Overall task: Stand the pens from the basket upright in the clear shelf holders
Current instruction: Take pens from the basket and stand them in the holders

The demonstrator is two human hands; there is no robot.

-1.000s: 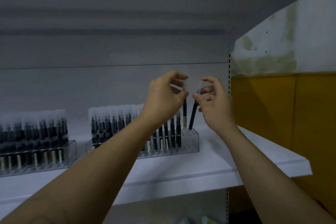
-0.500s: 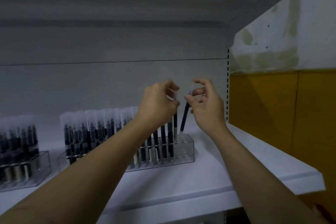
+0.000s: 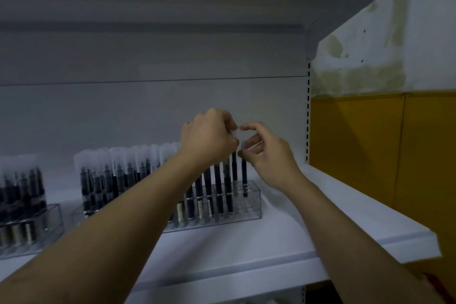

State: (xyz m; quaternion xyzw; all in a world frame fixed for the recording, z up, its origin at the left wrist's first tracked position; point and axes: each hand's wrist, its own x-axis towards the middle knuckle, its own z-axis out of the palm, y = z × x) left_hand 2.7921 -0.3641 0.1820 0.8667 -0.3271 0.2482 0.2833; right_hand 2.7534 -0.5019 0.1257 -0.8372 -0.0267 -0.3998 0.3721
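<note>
A clear plastic holder (image 3: pixel 249 207) stands on the white shelf (image 3: pixel 283 242), filled with several dark pens with frosted caps. My right hand (image 3: pixel 269 155) pinches the cap end of a dark pen (image 3: pixel 244 175) that stands upright in a hole at the holder's right end. My left hand (image 3: pixel 209 140) grips the frosted cap of the neighbouring pen (image 3: pixel 234 168), also upright in the holder. The two hands almost touch above the holder. The basket is out of view.
A second clear holder (image 3: pixel 32 224) full of pens stands at the far left of the shelf. An upper shelf (image 3: pixel 172 7) hangs overhead. The shelf ends at the right by a yellow wall panel (image 3: pixel 370 155). A few holes at the holder's right end hold nothing.
The pen in my right hand went from tilted above the holder to upright in a hole. Both hands sank lower, and the view shifted right.
</note>
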